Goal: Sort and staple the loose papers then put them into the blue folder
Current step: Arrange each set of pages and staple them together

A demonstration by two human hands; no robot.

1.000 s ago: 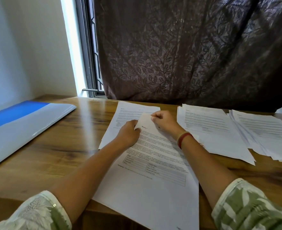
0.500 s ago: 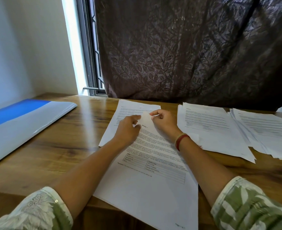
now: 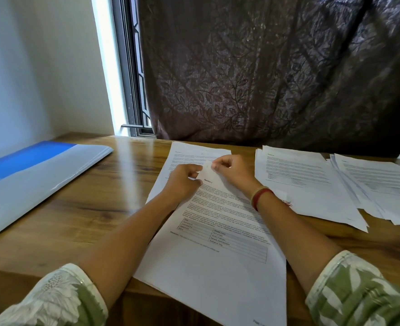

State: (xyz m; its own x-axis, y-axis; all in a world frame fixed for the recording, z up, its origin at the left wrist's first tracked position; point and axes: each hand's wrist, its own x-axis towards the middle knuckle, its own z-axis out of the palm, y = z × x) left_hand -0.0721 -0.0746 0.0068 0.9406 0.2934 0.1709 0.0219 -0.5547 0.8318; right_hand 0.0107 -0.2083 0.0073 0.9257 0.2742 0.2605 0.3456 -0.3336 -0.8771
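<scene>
Both hands pinch the top corner of the printed sheet (image 3: 217,231) at frame centre: left hand (image 3: 182,182) and right hand (image 3: 231,171) either side. The sheet's long axis runs toward the lower right; the blue folder (image 3: 29,180) lies well left, nearer the left hand.

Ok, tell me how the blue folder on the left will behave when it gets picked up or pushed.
The blue folder lies flat and thin on the wooden table, so it is probably light and would flex somewhat if lifted by one edge. Its cover shows a glossy sheen, and the table looks polished too, so a push would likely make it slide easily. Being flat, it cannot roll or tip.
</scene>
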